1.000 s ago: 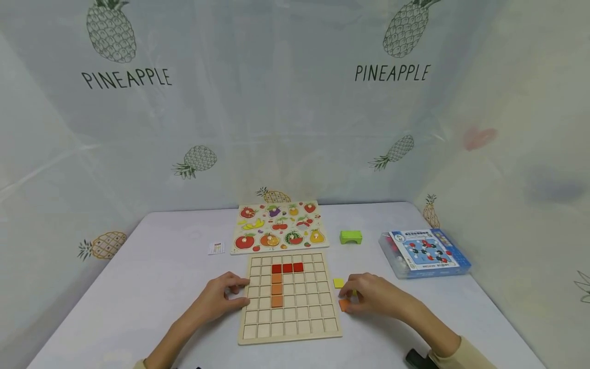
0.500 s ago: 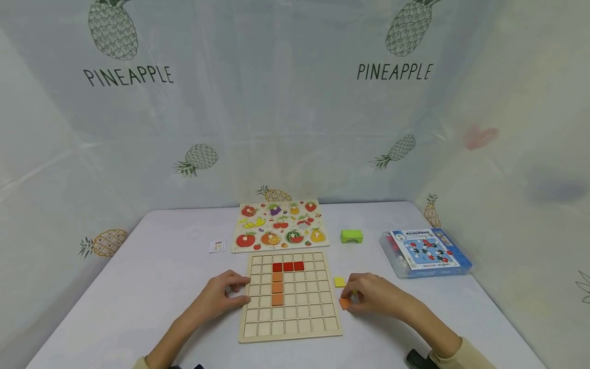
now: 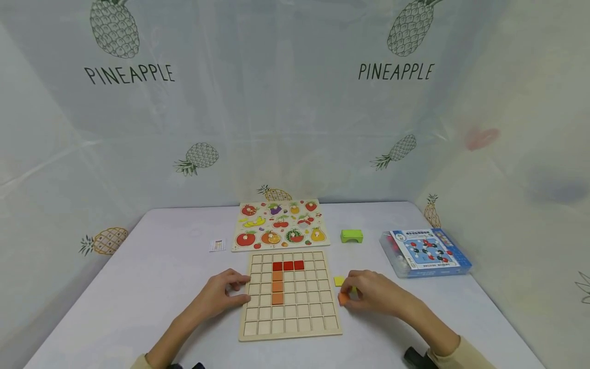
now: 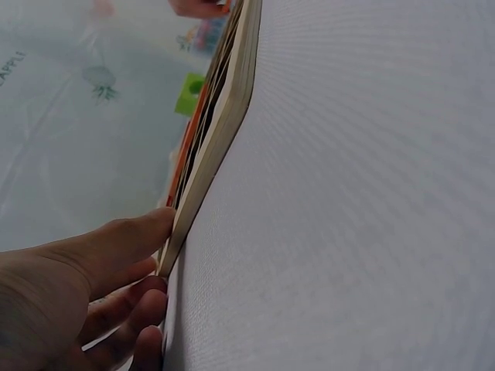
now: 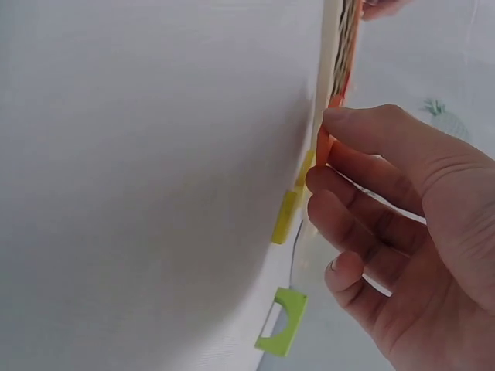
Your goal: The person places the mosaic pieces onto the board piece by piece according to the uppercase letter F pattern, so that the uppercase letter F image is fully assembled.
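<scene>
A wooden grid board (image 3: 309,324) lies flat on the table. Three red tiles (image 3: 288,266) form a row in its upper cells, and three orange tiles (image 3: 277,286) run down below the leftmost red one. My left hand (image 3: 218,294) rests at the board's left edge, thumb and fingertips touching the rim (image 4: 210,171). Just off the right edge, my right hand (image 3: 375,291) pinches a loose orange tile (image 5: 323,147) between thumb and fingers. Beside these fingers lie a yellow tile (image 3: 339,281) and another yellow piece (image 5: 285,218), partly hidden by the hand in the head view.
Behind the board sits a fruit puzzle (image 3: 281,225). A green arch block (image 3: 352,236) stands to its right, and a boxed molecule set (image 3: 426,252) lies farther right. On the left is a small printed card (image 3: 217,245). A pineapple-print curtain (image 3: 295,102) hangs behind the table.
My right fingers have tilted the loose orange tile and drawn it slightly up at the same spot. The left hand stays at the board's edge. The head view has shifted a little.
</scene>
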Demonstrator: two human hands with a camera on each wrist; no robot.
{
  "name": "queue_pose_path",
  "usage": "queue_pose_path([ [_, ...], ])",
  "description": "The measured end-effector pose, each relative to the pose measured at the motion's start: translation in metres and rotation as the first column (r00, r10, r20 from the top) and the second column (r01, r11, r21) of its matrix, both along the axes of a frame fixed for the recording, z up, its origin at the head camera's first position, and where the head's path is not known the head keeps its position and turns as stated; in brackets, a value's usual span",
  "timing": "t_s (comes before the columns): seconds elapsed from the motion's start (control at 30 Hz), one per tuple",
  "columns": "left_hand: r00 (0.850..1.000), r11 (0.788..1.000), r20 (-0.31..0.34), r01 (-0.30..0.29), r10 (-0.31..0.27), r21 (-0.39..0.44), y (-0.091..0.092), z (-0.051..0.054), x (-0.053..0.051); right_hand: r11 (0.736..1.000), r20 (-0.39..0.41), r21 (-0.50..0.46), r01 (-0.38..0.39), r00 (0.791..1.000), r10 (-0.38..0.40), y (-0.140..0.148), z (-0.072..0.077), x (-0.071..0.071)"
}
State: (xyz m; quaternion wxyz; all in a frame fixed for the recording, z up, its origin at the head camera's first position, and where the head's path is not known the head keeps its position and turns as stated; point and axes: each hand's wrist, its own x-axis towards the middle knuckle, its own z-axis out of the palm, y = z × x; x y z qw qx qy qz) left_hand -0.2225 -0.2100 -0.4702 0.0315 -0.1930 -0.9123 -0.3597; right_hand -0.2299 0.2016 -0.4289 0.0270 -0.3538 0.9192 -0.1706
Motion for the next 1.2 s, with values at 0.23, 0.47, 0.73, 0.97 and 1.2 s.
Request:
queue_pose_path([
  [0.23,1.000,1.000,-0.002,-0.008,0.008,0.001,0.000,-0.002,-0.001,1.000,-0.019,-0.001,-0.018,1.000,0.018,-0.008,0.006,-0.001],
  [0.47,1.000,1.000,0.000,-0.007,0.007,0.005,-0.001,-0.002,-0.001,0.999,-0.010,0.011,-0.038,0.999,0.038,-0.025,0.005,-0.002],
  [0.73,1.000,1.000,0.018,-0.011,0.011,-0.002,0.000,-0.002,-0.002,0.997,-0.032,0.025,-0.075,0.997,0.076,-0.050,0.000,-0.003],
  [0.97,1.000,1.000,0.001,-0.007,0.007,0.001,0.000,-0.003,-0.001,0.988,-0.052,0.062,-0.143,0.988,0.146,-0.077,0.000,0.000],
  [1.2,1.000,1.000,0.000,-0.015,0.015,-0.002,0.000,-0.003,-0.001,0.972,-0.151,0.102,-0.213,0.962,0.227,-0.102,0.002,0.003],
])
